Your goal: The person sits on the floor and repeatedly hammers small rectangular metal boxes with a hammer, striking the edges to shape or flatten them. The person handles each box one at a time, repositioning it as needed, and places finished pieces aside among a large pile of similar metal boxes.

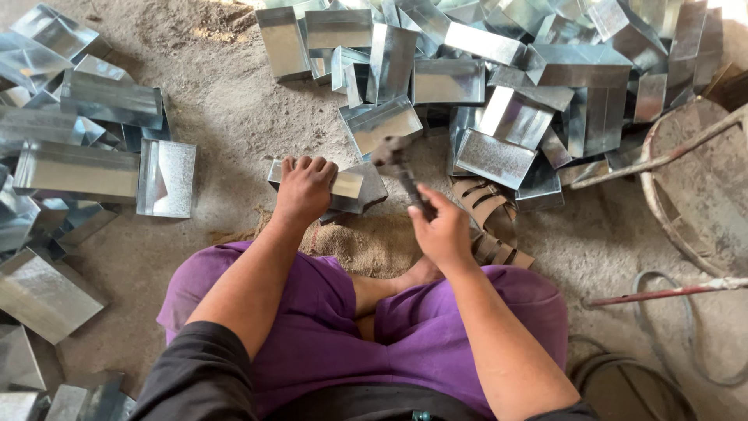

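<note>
1. The floor [234,117] is bare dusty earth, and the person sits cross-legged on it in purple trousers [312,312], on a piece of sacking [366,245]
2. A heap [499,70] of folded sheet-metal boxes fills the top and right; a second pile [70,132] lies well apart on the left
3. A round basin [701,187] stands at the right edge with a rod [662,292] lying near it, and a sandal [487,206] sits just beside the right hand
4. The work piece, a box [351,185], lies on the floor directly ahead of the knees
5. The left hand [305,187] is pressed down on the box's left end, fingers curled over the far edge, pinning it
6. The right hand [444,230] is clenched round the handle of a hammer [396,160], its blurred head raised just above the box's right end
7. Judged from this, the step is hammering the box's edge or seam; the next blow calls for a firm hold-down and a strike landing clear of the left fingers
</note>
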